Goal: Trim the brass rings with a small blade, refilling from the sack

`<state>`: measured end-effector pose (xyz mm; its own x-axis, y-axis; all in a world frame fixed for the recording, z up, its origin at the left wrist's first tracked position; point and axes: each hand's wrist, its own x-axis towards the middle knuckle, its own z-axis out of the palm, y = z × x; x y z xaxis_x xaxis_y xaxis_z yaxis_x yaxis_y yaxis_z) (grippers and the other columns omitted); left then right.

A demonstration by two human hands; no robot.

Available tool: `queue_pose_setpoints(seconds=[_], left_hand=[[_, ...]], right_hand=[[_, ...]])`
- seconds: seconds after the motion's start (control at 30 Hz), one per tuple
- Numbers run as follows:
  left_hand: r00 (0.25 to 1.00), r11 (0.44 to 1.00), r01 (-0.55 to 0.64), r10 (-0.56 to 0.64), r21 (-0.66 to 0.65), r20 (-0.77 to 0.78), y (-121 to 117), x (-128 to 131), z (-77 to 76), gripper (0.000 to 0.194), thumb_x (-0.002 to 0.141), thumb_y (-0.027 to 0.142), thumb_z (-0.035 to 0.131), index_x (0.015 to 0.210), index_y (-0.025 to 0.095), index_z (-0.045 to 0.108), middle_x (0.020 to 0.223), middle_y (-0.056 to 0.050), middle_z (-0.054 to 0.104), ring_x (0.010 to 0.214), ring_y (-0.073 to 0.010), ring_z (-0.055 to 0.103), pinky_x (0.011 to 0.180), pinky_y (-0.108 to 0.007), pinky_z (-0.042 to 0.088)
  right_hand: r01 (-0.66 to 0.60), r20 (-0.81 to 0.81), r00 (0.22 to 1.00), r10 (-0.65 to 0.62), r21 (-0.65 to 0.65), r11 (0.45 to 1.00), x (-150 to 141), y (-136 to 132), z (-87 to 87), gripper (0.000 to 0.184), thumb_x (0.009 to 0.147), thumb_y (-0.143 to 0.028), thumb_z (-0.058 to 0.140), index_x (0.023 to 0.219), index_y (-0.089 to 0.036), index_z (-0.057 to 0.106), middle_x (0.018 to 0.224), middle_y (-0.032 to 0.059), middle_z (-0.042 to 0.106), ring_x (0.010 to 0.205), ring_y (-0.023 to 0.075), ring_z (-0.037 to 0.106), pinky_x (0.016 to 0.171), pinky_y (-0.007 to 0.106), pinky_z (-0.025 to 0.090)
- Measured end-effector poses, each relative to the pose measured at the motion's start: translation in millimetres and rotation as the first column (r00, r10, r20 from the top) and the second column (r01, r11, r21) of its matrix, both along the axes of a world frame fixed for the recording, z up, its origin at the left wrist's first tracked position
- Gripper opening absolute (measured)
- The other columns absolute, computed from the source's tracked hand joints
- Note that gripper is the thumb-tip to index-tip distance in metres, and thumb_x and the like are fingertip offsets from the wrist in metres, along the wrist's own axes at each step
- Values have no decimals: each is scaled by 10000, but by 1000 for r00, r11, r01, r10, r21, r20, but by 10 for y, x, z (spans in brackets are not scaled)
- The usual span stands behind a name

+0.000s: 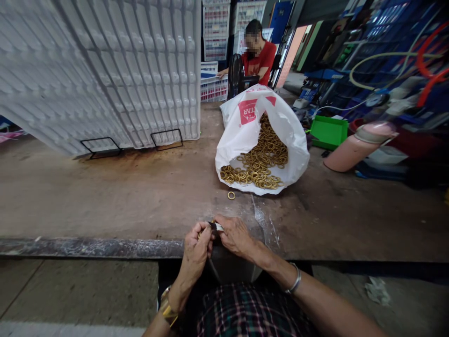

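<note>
Near the table's front edge, my two hands meet with closed fingers. My left hand (pixel 197 248) pinches what looks like a gold-coloured ring, mostly hidden by the fingers. In my right hand (pixel 235 235) is a small black-and-white tool (pixel 219 227), its dark end touching or close to the left fingertips; its exact kind is unclear. A loose gold-coloured ring (pixel 231 195) lies on the table just beyond my hands. Behind it, a white sack (pixel 234 135) rests on its side, its mouth facing me, with many gold-coloured rings (pixel 268 150) spilling toward the opening.
White ribbed plastic trays (pixel 147 70) stand upright at the left, by black wire stands (pixel 167 139). A green tray (pixel 329 132) and a pink cylinder (pixel 358 146) with hoses are at the right. Across the wooden table (pixel 105 201) sits a person in a red shirt (pixel 264 61).
</note>
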<state>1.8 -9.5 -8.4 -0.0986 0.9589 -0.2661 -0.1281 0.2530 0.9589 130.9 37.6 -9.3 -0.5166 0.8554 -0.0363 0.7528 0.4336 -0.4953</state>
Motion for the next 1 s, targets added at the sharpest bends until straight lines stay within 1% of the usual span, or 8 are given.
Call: queue_pose_setpoints(seconds=[0.13, 0.3, 0.4, 0.53, 0.63, 0.7, 0.83, 1.0], left_hand=[[999, 1000, -27, 27, -9, -23, 4, 15, 25, 363, 721, 527, 571, 685, 171, 502, 496, 57, 448, 378, -55, 362, 364, -165, 294], [992, 997, -31, 40, 77, -121, -19, -8, 3, 339, 736, 498, 570, 657, 174, 514, 470, 57, 434, 387, -59, 364, 392, -175, 298], [993, 995, 24, -13, 92, -115, -79, -3, 60, 328, 759, 477, 559, 644, 173, 516, 454, 59, 419, 383, -58, 357, 396, -177, 297], [985, 989, 134, -139, 56, 101, -133, 24, 182, 293, 752, 452, 588, 699, 169, 537, 540, 37, 490, 390, -50, 380, 376, -175, 295], [928, 996, 93, -83, -11, 364, -92, 16, 190, 294, 730, 441, 620, 705, 171, 506, 619, 28, 526, 403, -41, 384, 354, -162, 291], [880, 997, 56, -20, -61, 474, -49, -2, 154, 304, 720, 432, 636, 709, 163, 494, 659, 15, 547, 423, -37, 393, 350, -149, 281], [848, 991, 39, 36, -131, 529, -21, -28, 87, 315, 691, 403, 673, 745, 143, 503, 723, -23, 591, 455, -41, 429, 351, -140, 274], [816, 984, 56, 53, -170, 576, -33, -48, 77, 296, 675, 312, 697, 863, 177, 513, 706, 4, 587, 450, -46, 438, 356, -136, 276]], right_hand=[[-5, 58, 998, 6, -13, 1000, -2, 7, 25, 236, 726, -103, 405, 877, -153, 579, 752, 68, 645, 648, 152, 550, 572, 245, 282], [-69, 86, 994, 71, -24, 997, 10, 15, 9, 225, 758, -132, 398, 898, -169, 569, 737, 59, 649, 630, 155, 562, 546, 251, 264], [-45, 138, 989, 47, -18, 999, 36, 72, -11, 223, 762, -135, 391, 900, -170, 563, 736, 63, 647, 633, 158, 566, 538, 255, 257], [52, 247, 967, -65, 59, 997, 155, 237, -44, 223, 750, -126, 400, 914, -157, 548, 747, 75, 643, 652, 169, 566, 546, 261, 259], [175, 234, 950, -206, 148, 973, 279, 385, -52, 261, 748, -112, 409, 983, -153, 518, 803, 72, 644, 682, 169, 571, 571, 256, 280], [251, 186, 940, -286, 194, 948, 336, 472, -50, 270, 772, -120, 408, 1023, -164, 498, 876, 72, 644, 732, 168, 581, 594, 251, 299], [326, 179, 914, -365, 214, 921, 342, 605, -67, 220, 842, -229, 419, 1046, -174, 481, 930, 85, 642, 789, 180, 601, 633, 255, 327], [360, 229, 889, -397, 188, 914, 290, 695, -93, 228, 858, -299, 420, 1048, -181, 465, 902, 77, 643, 797, 201, 610, 639, 271, 335]])
